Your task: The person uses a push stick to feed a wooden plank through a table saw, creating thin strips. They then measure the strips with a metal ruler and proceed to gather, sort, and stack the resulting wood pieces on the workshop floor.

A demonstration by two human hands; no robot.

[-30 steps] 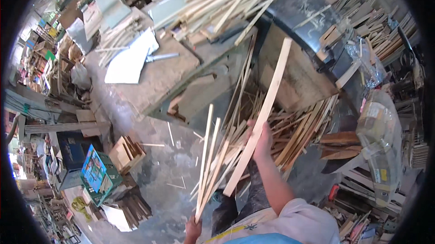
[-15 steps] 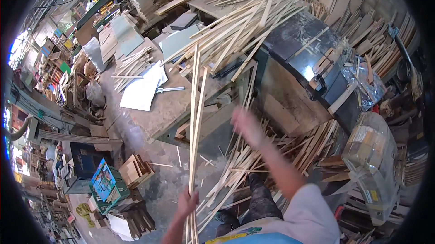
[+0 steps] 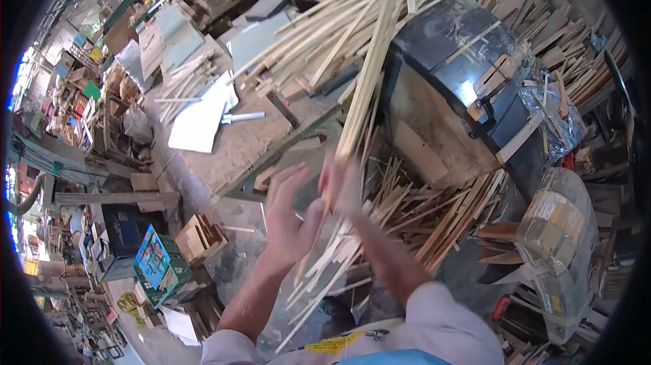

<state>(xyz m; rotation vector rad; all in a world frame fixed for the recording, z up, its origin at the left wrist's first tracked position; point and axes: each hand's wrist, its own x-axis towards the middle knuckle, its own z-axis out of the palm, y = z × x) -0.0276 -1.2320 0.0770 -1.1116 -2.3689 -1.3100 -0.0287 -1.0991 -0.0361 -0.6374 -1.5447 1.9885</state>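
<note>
A long bundle of pale wooden strips (image 3: 367, 93) slants up and away in front of me, its far end over the pile on the machine. My right hand (image 3: 341, 185), blurred by motion, is closed around the bundle's near part. Just left of it, my left hand (image 3: 290, 212) has its fingers apart and its thumb spread, close beside the strips but not wrapped around them. More loose wooden strips (image 3: 319, 49) lie heaped at the far side, across the workbench and the black-topped machine (image 3: 444, 46).
The workbench (image 3: 254, 138) bears white paper (image 3: 198, 121) and a caliper-like metal tool (image 3: 243, 117). Scrap strips (image 3: 451, 222) pile on the floor beneath the machine. A green crate (image 3: 163, 270) stands at left, a plastic-wrapped package (image 3: 556, 236) at right.
My left hand has let go of its strips and risen toward my right hand. My right hand has moved slightly left and now holds strips. The bundle slants further right.
</note>
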